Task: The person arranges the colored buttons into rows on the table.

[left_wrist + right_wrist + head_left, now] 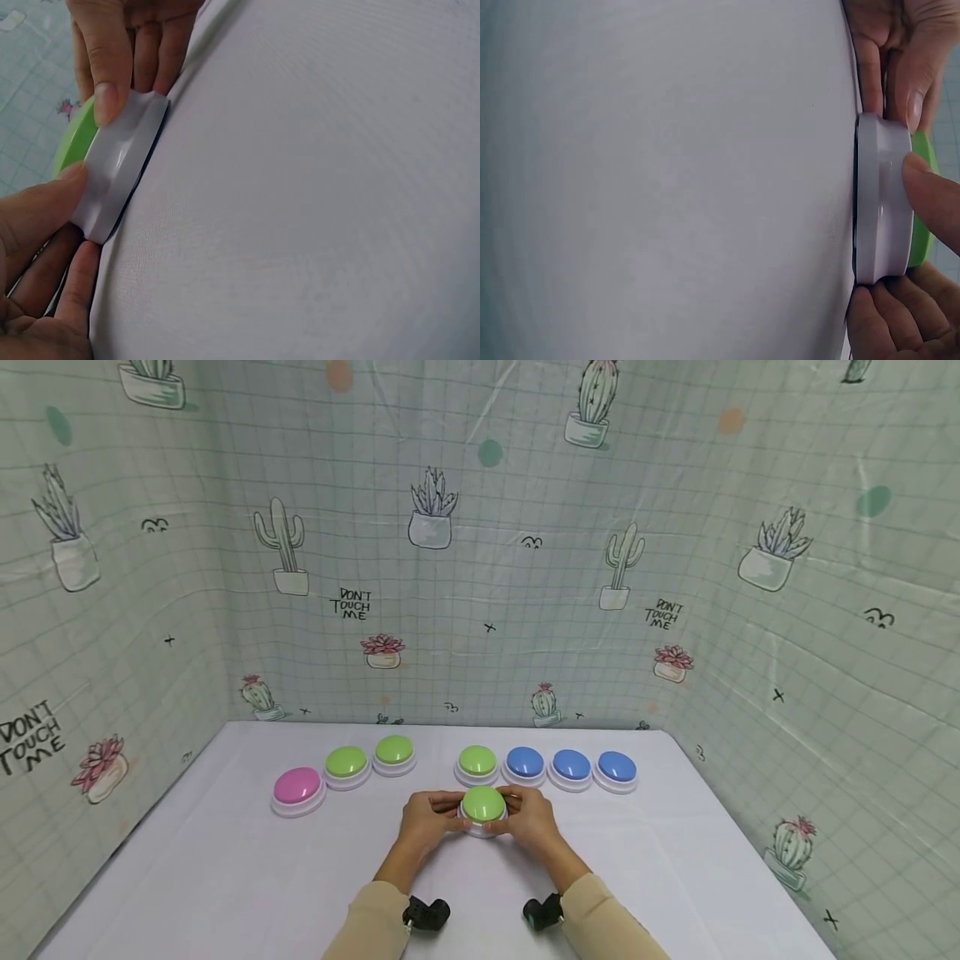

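Note:
A green push button (483, 804) with a white round base sits on the white table, held from both sides. My left hand (427, 820) grips its left side, thumb at the near edge and fingers round the far side. On the opposite side my right hand (531, 817) grips it the same way. In the left wrist view the white base (124, 161) stands low at the cloth, with both thumbs against it. The right wrist view shows the green dome (922, 247) partly covered by a thumb. Right behind it stands another green button (477, 761).
Three blue buttons (572, 765) line up at the back right. Two green buttons (347, 762) and a pink button (297, 786) stand at the left. A patterned cloth (465, 677) with cactus drawings walls the white table (225, 877) at the back and sides.

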Motion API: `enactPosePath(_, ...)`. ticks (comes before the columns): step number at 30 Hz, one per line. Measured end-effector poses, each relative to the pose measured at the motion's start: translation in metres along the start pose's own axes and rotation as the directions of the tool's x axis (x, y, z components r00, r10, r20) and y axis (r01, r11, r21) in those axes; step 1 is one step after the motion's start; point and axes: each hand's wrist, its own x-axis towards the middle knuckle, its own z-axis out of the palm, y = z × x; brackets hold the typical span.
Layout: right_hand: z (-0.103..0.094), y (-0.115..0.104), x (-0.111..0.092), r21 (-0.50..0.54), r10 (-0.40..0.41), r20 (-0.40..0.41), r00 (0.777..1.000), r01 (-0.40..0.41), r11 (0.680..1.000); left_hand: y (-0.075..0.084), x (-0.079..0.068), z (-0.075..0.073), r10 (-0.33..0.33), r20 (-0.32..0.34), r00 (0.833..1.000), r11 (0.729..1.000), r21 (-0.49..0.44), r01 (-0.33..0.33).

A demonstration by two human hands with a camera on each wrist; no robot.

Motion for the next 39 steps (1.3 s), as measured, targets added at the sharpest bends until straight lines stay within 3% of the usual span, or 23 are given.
enactPosePath(14, 0.001, -0.002, -0.004, -0.006, -0.009, 0.0, 1.0, 0.009, 1.0, 0.0, -0.004, -0.001, -0.008, -0.03, 1.0, 0.999, -0.05, 0.006)
enactPosePath(21, 0.003, -0.001, -0.003, -0.012, -0.032, -0.001, 0.999, 0.032, 0.999, 0.003, -0.005, -0.006, -0.013, -0.014, 1.0, 0.996, -0.083, 0.012)
enactPosePath(26, 0.005, -0.003, -0.005, -0.079, -0.04, -0.006, 0.999, 0.039, 0.996, 0.001, -0.005, -0.01, -0.025, -0.015, 1.0, 0.992, -0.127, 0.023)
enactPosePath(32, 0.011, -0.02, -0.009, -0.173, -0.097, -0.071, 0.993, 0.083, 0.981, -0.004, -0.004, -0.029, -0.045, -0.118, 0.992, 0.991, -0.134, 0.029)
enactPosePath(35, 0.016, -0.033, -0.008, -0.146, -0.144, -0.101, 0.984, 0.128, 0.981, -0.006, -0.003, -0.043, -0.045, -0.17, 0.984, 0.992, -0.123, 0.024)
enactPosePath(39, 0.028, -0.048, -0.002, -0.086, -0.204, -0.081, 0.976, 0.197, 0.977, -0.008, -0.004, -0.063, -0.043, -0.202, 0.978, 0.993, -0.113, 0.02)
